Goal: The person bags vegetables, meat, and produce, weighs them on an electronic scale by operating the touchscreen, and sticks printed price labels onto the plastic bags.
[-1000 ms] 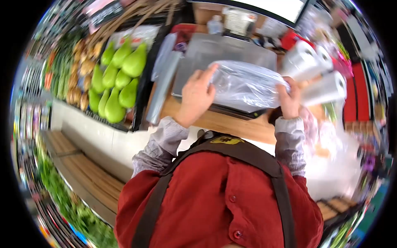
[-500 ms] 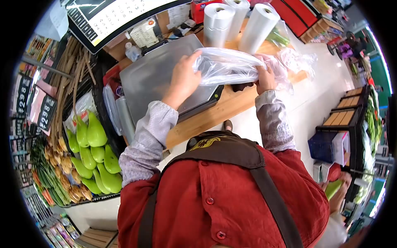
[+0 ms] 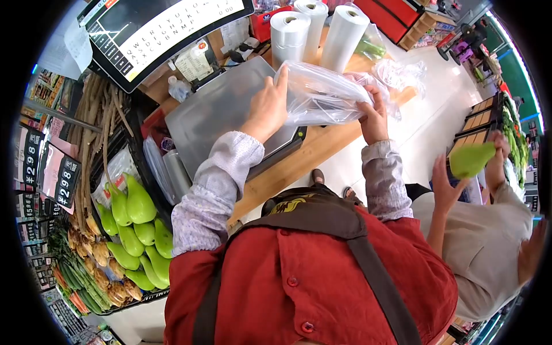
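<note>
A clear plastic bag (image 3: 325, 95) is stretched between my two hands above the wooden counter's front edge. My left hand (image 3: 269, 109) grips its left end, with the index finger pointing up along the plastic. My right hand (image 3: 375, 115) pinches the bag's right end between thumb and fingers. Beneath and beside my left hand lies the flat grey plate of a weighing scale (image 3: 221, 109). Behind the bag stand several rolls of plastic bags (image 3: 289, 40). More crumpled plastic (image 3: 397, 77) sits on the counter to the right of my right hand.
A touch screen (image 3: 167, 34) with a keyboard display rises at back left. Green gourds (image 3: 138, 201) fill a black crate at my left. At right, another person (image 3: 480, 247) holds up a green gourd (image 3: 471, 160). The wooden counter (image 3: 299, 158) has its edge before me.
My left hand has raised its index finger, and the bag is spread wider and tilted. The other person has come into view at right, lifting a green gourd.
</note>
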{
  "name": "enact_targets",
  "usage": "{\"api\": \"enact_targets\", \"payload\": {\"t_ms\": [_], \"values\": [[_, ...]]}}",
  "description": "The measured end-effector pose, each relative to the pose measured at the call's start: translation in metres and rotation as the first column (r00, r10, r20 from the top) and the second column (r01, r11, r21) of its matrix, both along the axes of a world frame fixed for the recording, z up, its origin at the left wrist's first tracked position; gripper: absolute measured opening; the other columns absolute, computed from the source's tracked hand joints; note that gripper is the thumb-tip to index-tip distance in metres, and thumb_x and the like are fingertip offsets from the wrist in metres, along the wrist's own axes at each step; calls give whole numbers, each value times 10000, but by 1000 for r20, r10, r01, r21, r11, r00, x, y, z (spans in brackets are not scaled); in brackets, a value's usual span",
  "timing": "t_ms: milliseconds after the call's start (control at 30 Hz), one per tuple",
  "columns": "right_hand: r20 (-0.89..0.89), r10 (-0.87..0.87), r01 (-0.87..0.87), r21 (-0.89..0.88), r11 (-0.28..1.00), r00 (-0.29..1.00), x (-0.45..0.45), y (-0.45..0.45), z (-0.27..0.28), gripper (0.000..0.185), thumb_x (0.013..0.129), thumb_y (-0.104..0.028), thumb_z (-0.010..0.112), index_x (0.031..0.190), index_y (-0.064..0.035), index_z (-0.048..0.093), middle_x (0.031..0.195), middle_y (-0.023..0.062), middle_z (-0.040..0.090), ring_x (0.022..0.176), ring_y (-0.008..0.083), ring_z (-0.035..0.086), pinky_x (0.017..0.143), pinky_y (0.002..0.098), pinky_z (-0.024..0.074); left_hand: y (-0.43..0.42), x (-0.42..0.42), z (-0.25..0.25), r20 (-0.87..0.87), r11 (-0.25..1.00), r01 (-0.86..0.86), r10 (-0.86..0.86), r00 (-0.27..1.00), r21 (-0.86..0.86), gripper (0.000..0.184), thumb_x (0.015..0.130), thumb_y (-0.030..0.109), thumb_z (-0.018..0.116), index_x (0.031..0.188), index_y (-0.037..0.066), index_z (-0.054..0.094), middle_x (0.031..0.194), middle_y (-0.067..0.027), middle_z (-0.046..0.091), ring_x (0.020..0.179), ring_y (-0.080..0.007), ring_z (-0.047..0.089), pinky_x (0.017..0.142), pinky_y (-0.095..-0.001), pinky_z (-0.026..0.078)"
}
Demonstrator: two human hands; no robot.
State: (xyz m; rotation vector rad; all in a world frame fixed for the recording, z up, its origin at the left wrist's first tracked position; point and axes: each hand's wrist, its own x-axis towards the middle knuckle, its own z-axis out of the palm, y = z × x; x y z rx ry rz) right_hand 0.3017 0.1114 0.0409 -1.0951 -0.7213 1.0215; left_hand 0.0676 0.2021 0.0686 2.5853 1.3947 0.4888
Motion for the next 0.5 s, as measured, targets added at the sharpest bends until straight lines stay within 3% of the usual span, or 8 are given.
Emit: {"api": "enact_targets", "payload": {"t_ms": [67, 200, 233, 267, 333, 367, 400, 500], "values": [[-171, 90, -54, 202, 978, 981, -5, -2, 6, 290, 834, 23, 515, 1081, -128, 508, 979, 16, 581, 860, 118, 566, 771, 274, 461, 1, -3, 3, -23, 998, 6, -7, 1000, -67, 777, 703, -20, 571, 1403, 48, 241, 993, -231, 514, 779, -368, 611, 663, -428, 513], [-67, 361, -328, 289, 899, 930, 19, 7, -23, 152, 859, 6, 489, 947, -79, 578, 950, 4, 588, 840, 106, 553, 779, 253, 440, 6, -4, 4, 8, 998, 1, -1, 1000, -58, 784, 701, -15, 576, 1408, 75, 249, 998, -224, 518, 797, -368, 609, 672, -424, 513], [-17, 224, -222, 79, 972, 974, 17, 7, -23, 188, 866, -14, 482, 1002, -56, 604, 952, 1, 596, 837, 92, 550, 739, 229, 444, 7, -3, 5, 43, 999, 6, -4, 999, -35, 731, 705, -5, 579, 1380, 72, 311, 1002, -212, 524, 818, -362, 607, 700, -420, 508], [-14, 223, -221, 82, 972, 975, 15, 9, -23, 188, 866, -14, 482, 1002, -56, 604, 952, 1, 596, 837, 92, 550, 739, 229, 444, 8, -2, 5, 79, 1000, 11, -10, 997, -11, 680, 708, 6, 582, 1352, 69, 374, 1005, -200, 530, 839, -357, 605, 729, -417, 503], [113, 124, -110, -118, 987, 986, 14, 10, -18, 299, 819, -18, 510, 1094, -60, 620, 814, -10, 593, 689, 59, 526, 568, 183, 405, 12, -2, 6, 105, 995, 78, -72, 992, -55, 634, 697, 33, 594, 1307, 81, 431, 1007, -186, 535, 880, -343, 591, 763, -416, 485], [81, 137, -125, -133, 983, 987, 15, 7, -14, 425, 808, -19, 528, 1229, -67, 547, 928, 15, 608, 679, 63, 536, 569, 177, 424, 14, -1, 6, 132, 985, 143, -129, 983, -99, 590, 685, 60, 606, 1263, 92, 488, 1009, -171, 540, 920, -329, 577, 797, -415, 467], [84, 134, -122, -130, 984, 987, 17, 7, -14, 425, 808, -19, 528, 1229, -67, 547, 928, 15, 608, 679, 63, 536, 569, 177, 424, 14, 2, 10, 134, 985, 145, -132, 982, -96, 590, 685, 60, 606, 1263, 92, 488, 1009, -171, 540, 920, -329, 577, 797, -415, 467], [40, 123, -121, -46, 992, 992, 27, 8, -14, 579, 784, 23, 523, 1344, -74, 411, 1156, 61, 542, 769, 95, 587, 650, 196, 476, 13, 13, 13, 262, 959, 220, -169, 950, -180, 449, 717, 68, 610, 1161, 22, 560, 1016, -190, 579, 954, -325, 580, 847, -396, 458]]}}
